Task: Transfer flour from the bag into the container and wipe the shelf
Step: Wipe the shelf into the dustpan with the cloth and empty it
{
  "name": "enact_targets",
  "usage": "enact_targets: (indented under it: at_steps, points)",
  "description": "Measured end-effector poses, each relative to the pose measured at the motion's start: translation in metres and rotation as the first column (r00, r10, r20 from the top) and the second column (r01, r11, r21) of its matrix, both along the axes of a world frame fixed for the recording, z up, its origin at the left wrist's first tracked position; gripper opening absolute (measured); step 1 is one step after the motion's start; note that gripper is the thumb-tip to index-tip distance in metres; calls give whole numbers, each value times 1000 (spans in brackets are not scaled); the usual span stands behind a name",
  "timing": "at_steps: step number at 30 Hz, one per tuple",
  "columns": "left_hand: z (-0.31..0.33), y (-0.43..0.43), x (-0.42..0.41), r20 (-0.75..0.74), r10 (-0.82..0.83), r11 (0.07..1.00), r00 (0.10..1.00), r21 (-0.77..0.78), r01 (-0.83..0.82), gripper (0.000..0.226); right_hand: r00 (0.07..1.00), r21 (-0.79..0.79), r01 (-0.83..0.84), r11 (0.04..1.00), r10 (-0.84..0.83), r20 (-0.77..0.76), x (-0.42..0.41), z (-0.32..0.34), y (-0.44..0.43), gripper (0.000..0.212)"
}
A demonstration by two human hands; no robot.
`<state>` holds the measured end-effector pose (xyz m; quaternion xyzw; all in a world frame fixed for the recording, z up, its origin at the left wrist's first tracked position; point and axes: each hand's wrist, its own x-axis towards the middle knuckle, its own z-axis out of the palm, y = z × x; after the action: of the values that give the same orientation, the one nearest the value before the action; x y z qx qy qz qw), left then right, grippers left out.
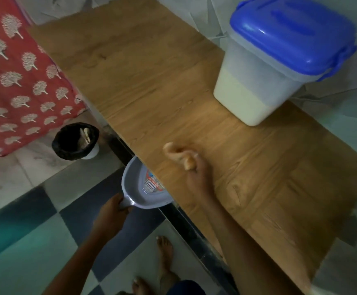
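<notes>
The clear container [264,86] with its blue lid [292,33] closed stands at the far right of the wooden shelf [152,86], part full of white flour. My left hand [111,211] grips the handle of a grey dustpan [143,186], whose mouth is tucked under the shelf's front edge. My right hand [186,162] rests edge-on on the shelf just beyond the dustpan. It is motion-blurred, its fingers look loosely bent and pale with dust, and I see nothing held in it. No flour bag is in view.
A small bin with a black liner [75,141] stands on the floor left of the shelf. A red patterned cloth [18,81] hangs at the far left. My bare feet [164,258] stand on the checkered tile floor below the shelf edge.
</notes>
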<state>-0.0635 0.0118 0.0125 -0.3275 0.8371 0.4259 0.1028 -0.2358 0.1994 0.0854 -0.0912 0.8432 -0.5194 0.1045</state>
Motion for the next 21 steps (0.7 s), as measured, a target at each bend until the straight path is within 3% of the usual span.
enact_targets:
  at_steps: [2, 4, 7, 9, 12, 16, 18, 21]
  points:
    - [2, -4, -2, 1, 13, 1000, 1000, -4, -13, 33, 969, -171, -120, 978, 152, 192, 7, 18, -20, 30]
    - [5, -10, -5, -3, 7, 1000, 1000, -17, -7, 36, 964, -313, 79, 947, 7, 265, -8, 27, -27, 36]
    - [8, -20, -9, -29, 9, 1000, 1000, -29, -10, 37, 939, -269, 342, 900, -335, 73, -48, 25, -24, 27]
    - [9, -29, -9, -35, 26, 999, 999, -32, -27, 33, 897, -155, 421, 894, -436, -78, -60, 14, -25, 30]
    - [9, -39, -7, -34, 53, 999, 998, -11, -53, 19, 950, 20, 267, 963, -260, -171, -40, -4, -50, 26]
    - [6, -56, -3, -25, 64, 997, 998, -29, -65, 19, 992, -51, -122, 991, 123, 15, 3, -13, -99, 24]
    - [2, -72, 2, 7, 96, 995, 995, -19, -95, 20, 981, -154, -169, 974, 180, 65, 17, -8, -129, 24]
    - [-6, -105, 10, 48, 136, 991, 990, -14, -136, 21, 985, -274, -77, 959, 115, 125, 23, -4, -173, 23]
